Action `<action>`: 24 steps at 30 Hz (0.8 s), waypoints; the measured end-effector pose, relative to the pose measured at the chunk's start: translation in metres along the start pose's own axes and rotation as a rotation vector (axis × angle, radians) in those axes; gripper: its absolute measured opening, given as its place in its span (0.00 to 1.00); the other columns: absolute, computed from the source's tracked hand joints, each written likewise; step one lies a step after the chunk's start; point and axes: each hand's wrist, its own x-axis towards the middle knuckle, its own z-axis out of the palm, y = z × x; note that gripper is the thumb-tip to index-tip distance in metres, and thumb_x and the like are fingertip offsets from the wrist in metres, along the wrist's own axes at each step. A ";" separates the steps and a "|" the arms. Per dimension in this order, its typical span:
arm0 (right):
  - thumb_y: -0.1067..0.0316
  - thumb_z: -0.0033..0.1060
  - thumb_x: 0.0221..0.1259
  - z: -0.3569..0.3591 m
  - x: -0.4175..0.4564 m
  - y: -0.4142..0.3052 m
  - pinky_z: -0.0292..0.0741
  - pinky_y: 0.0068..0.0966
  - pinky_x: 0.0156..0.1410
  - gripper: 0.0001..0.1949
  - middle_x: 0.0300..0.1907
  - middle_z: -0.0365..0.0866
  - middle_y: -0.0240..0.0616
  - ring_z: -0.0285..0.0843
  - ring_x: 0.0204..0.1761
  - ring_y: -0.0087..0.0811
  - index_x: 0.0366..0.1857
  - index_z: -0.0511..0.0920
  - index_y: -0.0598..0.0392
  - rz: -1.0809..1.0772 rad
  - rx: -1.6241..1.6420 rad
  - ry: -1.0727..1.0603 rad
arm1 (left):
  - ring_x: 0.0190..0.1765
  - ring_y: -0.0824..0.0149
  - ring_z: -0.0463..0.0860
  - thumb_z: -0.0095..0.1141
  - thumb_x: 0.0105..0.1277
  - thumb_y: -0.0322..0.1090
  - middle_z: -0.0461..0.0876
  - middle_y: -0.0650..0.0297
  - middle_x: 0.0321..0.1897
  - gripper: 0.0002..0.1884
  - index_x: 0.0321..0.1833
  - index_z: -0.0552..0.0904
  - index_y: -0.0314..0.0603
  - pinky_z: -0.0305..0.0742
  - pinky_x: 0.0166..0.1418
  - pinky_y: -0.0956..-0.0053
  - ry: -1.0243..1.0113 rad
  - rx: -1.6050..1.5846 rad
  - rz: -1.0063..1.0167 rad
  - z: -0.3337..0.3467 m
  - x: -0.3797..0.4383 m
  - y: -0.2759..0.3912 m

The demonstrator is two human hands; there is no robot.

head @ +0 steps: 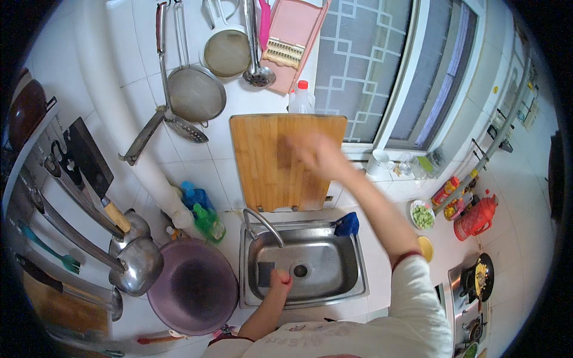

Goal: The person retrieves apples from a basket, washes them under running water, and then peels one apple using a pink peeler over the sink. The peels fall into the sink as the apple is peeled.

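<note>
My right hand (pixel 315 152), blurred, is raised in front of an upright wooden cutting board (pixel 259 165) behind the sink. A dark blurred patch shows on the board beside its fingers; I cannot tell whether the hand touches the board or holds anything. Over the stainless steel sink (pixel 327 255), my left hand (pixel 281 279) has its fingers curled, right beside a flat dark grey rectangular thing (pixel 265 274). Whether it grips that thing is unclear. The curved metal faucet (pixel 266 223) reaches over the basin, and a blue cloth (pixel 346 224) hangs at its back right corner.
A large purple basin (pixel 192 286) stands left of the sink, near a green bottle (pixel 209 223). Ladles (pixel 136 268) and a cleaver (pixel 88 156) hang at left, strainers (pixel 197 93) above. A plate of chopped green vegetables (pixel 422 215), a red thermos (pixel 475 218) and a wok (pixel 484 277) are at right.
</note>
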 end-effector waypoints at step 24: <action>0.70 0.46 0.61 -0.077 0.239 -0.010 0.79 0.38 0.32 0.08 0.25 0.80 0.47 0.85 0.32 0.41 0.40 0.74 0.58 -0.021 -0.918 0.424 | 0.51 0.56 0.73 0.58 0.60 0.60 0.69 0.60 0.53 0.25 0.50 0.74 0.50 0.81 0.47 0.57 -0.087 -0.051 -0.154 0.036 -0.071 -0.019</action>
